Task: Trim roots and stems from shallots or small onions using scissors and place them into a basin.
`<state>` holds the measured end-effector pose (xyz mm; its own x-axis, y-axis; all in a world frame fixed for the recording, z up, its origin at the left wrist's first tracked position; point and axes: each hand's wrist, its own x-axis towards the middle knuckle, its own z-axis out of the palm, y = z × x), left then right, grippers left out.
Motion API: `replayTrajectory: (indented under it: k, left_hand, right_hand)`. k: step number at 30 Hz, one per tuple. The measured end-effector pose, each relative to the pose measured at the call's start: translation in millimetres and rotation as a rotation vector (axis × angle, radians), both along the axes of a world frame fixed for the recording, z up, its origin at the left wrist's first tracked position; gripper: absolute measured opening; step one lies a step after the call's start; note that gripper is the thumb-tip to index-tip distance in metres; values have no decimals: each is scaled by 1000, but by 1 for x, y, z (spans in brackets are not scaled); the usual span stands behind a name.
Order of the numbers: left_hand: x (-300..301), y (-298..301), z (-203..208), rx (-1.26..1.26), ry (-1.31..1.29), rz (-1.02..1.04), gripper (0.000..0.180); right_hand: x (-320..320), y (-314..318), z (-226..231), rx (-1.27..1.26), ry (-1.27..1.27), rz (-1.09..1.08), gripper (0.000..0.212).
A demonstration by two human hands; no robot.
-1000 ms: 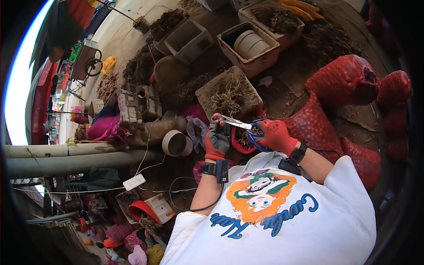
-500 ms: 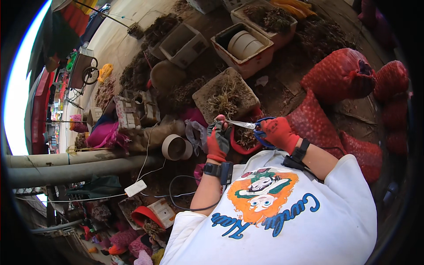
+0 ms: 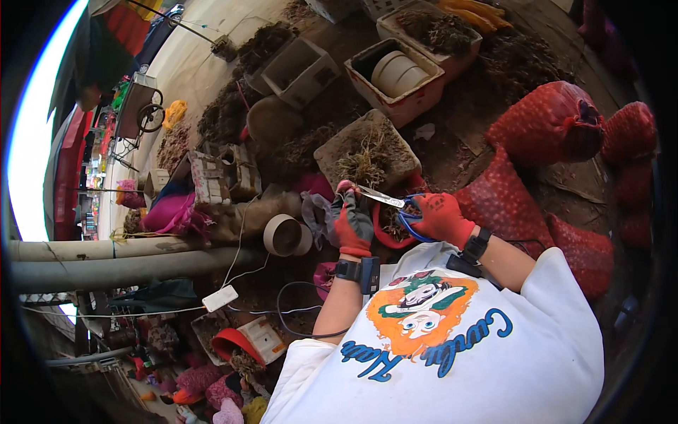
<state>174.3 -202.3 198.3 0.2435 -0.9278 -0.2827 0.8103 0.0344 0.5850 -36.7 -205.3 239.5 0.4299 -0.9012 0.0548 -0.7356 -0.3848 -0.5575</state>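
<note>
My right hand [image 3: 442, 218], in a red glove, is closed round the blue handles of a pair of scissors [image 3: 381, 197]. Their metal blades point left, with the tips beside my left hand. A small pinkish bulb [image 3: 345, 186] is pinched at the fingertips of my left hand [image 3: 354, 225], which wears a red and grey glove. Just beyond my hands lies a dirty, pale block-like box [image 3: 392, 138], topped by a heap of dry, straw-coloured stalks [image 3: 366, 164]. A red basin [image 3: 387, 238] is partly hidden under the scissors and my right hand.
Full red mesh sacks [image 3: 540, 126] of small bulbs stand at the right. Foam boxes [image 3: 431, 88] and heaps of dry roots lie farther off. To the left are a round tub [image 3: 281, 235], thick pipes [image 3: 141, 275] and a white power strip [image 3: 219, 298] with cables.
The view has shifted slightly, so the surroundings sit a little farther right. My left hand still pinches the bulb, and the scissor tips stay close beside it.
</note>
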Motion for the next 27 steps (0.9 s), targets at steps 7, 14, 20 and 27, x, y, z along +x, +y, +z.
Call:
replayTrajectory:
  k: [7, 14, 20, 27]
  left_hand:
    - [-3, -2, -2, 103, -157, -13, 20]
    - [-18, -1, 12, 5, -220, -11, 18]
    - [-11, 1, 15, 32, -199, -78, 21]
    - [6, 5, 5, -69, 271, -164, 23]
  right_hand:
    - [-2, 0, -13, 54, 67, 9, 45]
    - [-5, 1, -9, 65, 93, 7, 44]
    - [-11, -1, -18, 83, 7, 27, 45]
    - [-15, 0, 9, 202, -167, -12, 50]
